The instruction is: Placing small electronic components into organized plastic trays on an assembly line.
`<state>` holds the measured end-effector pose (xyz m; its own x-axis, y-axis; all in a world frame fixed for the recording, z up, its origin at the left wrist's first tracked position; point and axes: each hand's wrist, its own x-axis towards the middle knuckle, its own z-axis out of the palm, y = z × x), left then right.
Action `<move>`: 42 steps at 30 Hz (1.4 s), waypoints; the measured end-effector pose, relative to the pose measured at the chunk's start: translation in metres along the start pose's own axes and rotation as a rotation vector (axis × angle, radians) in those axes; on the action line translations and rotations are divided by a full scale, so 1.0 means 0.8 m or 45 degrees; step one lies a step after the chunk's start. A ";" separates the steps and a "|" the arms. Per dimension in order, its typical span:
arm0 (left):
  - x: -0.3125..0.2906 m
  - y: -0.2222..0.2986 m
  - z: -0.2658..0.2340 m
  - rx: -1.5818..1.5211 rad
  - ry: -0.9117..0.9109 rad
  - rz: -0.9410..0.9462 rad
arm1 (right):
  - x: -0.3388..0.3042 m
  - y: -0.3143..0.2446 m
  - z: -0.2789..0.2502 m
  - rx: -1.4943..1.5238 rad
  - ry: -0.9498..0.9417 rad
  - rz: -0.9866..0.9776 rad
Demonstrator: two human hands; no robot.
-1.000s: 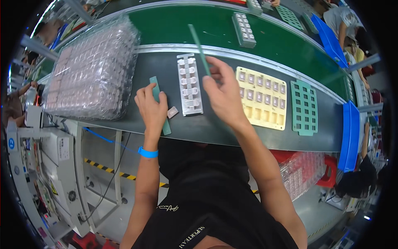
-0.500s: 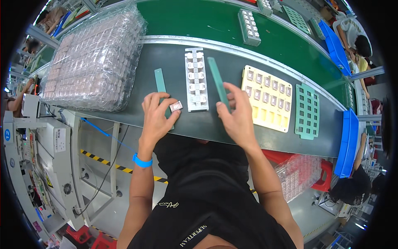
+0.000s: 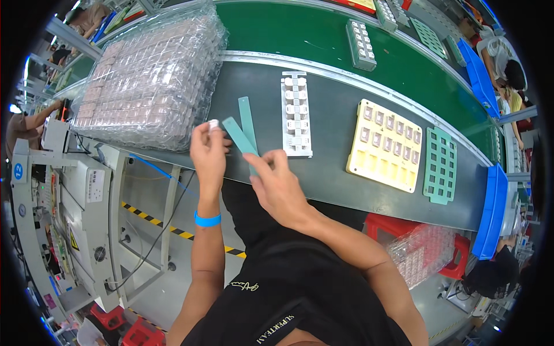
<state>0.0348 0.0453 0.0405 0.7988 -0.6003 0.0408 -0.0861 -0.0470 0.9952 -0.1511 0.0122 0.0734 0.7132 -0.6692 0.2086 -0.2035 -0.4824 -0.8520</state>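
My left hand (image 3: pixel 209 153) pinches a small white block-like part (image 3: pixel 214 124) at its fingertips, beside the front corner of the bubble-wrapped stack. My right hand (image 3: pixel 280 187) grips one end of a flat green strip (image 3: pixel 238 135), whose far end reaches the left fingers. A second green strip (image 3: pixel 246 114) lies on the dark work surface, partly beneath the held one. Just right of the strips stands a long grey fixture (image 3: pixel 287 147) with a row of white parts (image 3: pixel 296 109) seated along it. Whether the strip touches the small part is not clear.
A yellow tray (image 3: pixel 378 171) with small pinkish pieces in its pockets lies to the right, beside a perforated green plate (image 3: pixel 440 167). The bubble-wrapped stack (image 3: pixel 153 81) fills the left. Behind runs a green conveyor (image 3: pixel 277 32) bearing another loaded fixture (image 3: pixel 361 46). A blue bin (image 3: pixel 489 213) edges the right.
My right hand has carried the green strip leftward, from right of the fixture to above the other strip. The left hand has shifted left with the small part and turned it. The view has shifted slightly.
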 end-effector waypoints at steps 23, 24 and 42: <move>0.012 -0.050 -0.031 0.025 0.167 0.212 | 0.046 0.030 0.059 -0.909 0.180 -0.175; 0.013 -0.049 -0.028 0.033 0.159 0.215 | 0.049 0.031 0.057 -0.937 0.241 -0.190; 0.007 -0.046 -0.033 0.303 0.118 0.213 | -0.087 0.161 -0.366 -1.044 0.901 0.445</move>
<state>0.0582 0.0642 0.0068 0.8118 -0.5404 0.2213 -0.3493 -0.1457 0.9256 -0.4235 -0.1686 0.0895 0.0455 -0.8831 0.4670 -0.8798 -0.2568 -0.4000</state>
